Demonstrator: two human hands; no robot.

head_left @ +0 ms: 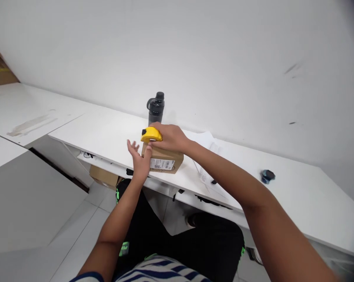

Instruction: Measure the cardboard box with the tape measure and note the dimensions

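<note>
A small cardboard box (177, 159) with white printed labels on its front sits near the table's front edge. My right hand (172, 137) is wrapped round a yellow tape measure (152, 134) with a black part, holding it over the top of the box. Whether any blade is pulled out cannot be made out. At the box's left end is my left hand (140, 156), its fingers spread and its thumb up against the corner, close below the tape measure. Behind the box stands a dark bottle (156, 109) with a loop handle, its lower part hidden.
White paper sheets (204, 178) lie right of the box, partly under my right forearm. A dark wristwatch-like item (267, 176) rests farther right on the white table (300, 196). Under the tabletop are open shelves and another cardboard box (103, 176). A white wall (177, 58) rises behind.
</note>
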